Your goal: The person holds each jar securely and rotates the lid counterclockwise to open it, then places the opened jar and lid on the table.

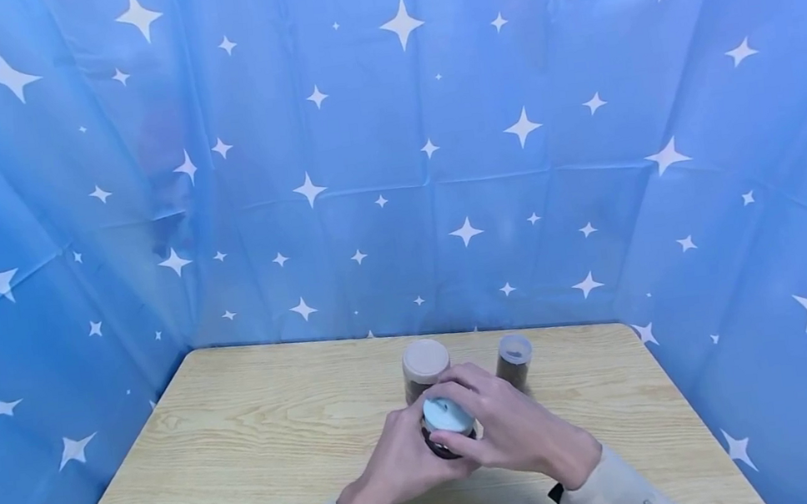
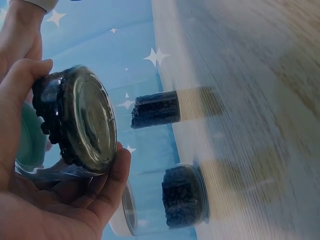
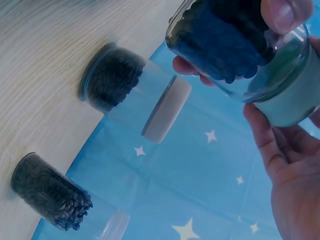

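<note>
A clear glass jar (image 2: 95,125), partly filled with dark bean-like pieces, is raised above the table and tilted in the wrist views. My left hand (image 1: 407,453) holds it around its side, the fingers spread under its lower part. The jar carries a pale blue-green lid (image 1: 448,416), seated on its mouth. From the other side my right hand (image 1: 507,414) grips that lid, with thumb and fingers on its edge. In the right wrist view the lid (image 3: 287,100) sits against the glass rim, and the dark contents (image 3: 220,40) lie toward the jar's base.
Behind the hands a wider jar with a white lid (image 1: 426,360) stands on the wooden table (image 1: 260,438). To its right is a narrower clear container (image 1: 514,352) with a translucent lid. Both hold dark bean-like pieces. A blue star-patterned curtain (image 1: 372,121) surrounds the table's back and sides.
</note>
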A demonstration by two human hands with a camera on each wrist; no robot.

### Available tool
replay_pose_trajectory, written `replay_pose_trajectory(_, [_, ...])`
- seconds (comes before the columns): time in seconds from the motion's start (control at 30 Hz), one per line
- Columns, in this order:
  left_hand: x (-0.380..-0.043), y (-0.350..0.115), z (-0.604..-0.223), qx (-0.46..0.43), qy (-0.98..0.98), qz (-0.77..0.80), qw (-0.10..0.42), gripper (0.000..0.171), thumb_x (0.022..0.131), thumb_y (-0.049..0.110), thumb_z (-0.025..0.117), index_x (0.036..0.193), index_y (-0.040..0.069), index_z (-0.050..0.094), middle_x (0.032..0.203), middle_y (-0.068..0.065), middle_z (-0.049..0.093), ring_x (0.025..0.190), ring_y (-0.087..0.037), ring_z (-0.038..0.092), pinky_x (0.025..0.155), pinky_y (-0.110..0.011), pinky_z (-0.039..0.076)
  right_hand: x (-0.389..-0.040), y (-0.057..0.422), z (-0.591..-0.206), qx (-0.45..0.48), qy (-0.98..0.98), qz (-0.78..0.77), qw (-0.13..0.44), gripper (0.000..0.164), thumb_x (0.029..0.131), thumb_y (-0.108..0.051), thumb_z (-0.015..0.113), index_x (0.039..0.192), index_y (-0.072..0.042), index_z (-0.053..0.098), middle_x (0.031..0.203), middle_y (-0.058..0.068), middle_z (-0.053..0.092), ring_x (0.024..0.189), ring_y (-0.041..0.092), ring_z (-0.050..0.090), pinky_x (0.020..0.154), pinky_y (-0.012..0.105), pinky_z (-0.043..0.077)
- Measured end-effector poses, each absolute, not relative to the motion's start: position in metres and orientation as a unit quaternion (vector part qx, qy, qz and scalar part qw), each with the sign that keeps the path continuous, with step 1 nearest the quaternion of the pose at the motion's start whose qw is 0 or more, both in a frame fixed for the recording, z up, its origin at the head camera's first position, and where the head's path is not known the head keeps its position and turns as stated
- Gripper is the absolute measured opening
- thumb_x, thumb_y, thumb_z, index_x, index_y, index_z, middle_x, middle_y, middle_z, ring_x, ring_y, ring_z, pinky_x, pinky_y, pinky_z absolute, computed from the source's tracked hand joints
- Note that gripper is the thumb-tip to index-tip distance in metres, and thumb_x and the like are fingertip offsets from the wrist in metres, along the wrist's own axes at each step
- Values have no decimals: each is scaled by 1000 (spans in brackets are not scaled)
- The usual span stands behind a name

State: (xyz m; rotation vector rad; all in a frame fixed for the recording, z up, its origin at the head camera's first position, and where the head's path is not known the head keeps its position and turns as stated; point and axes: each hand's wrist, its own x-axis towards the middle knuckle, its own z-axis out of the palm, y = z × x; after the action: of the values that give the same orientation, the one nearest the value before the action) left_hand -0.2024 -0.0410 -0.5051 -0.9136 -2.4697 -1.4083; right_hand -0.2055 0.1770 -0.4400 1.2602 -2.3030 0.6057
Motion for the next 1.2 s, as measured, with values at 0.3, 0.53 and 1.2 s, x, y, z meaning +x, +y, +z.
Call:
replay_pose_trajectory(0.3, [-198,-42,-505,-319,-822,-467,72,74,81,33,103,145,23,68,115,9,84,98,3,76,84,-16,62,-205,179,-440,495,-811,208,234,38,111,-38,82,137,-11,76,133,4,74,118,15,72,99,26,64])
replay_pose_trajectory(0.53, [-194,-44,-504,-319,-818,-475,53,72,82,33,103,144,24,68,115,10,83,98,4,75,84,-16,62,-206,178,-437,522,-793,208,235,38,111,-35,83,137,-8,75,131,5,74,116,16,73,99,25,63])
replay_pose_trajectory(1.2, [-198,-54,-503,-358,-804,-474,22,60,87,37,100,138,32,67,116,14,83,99,6,76,85,-15,62,-203,179,-434,563,-772,220,197,49,105,-20,87,151,-11,71,147,6,73,131,20,72,111,30,62])
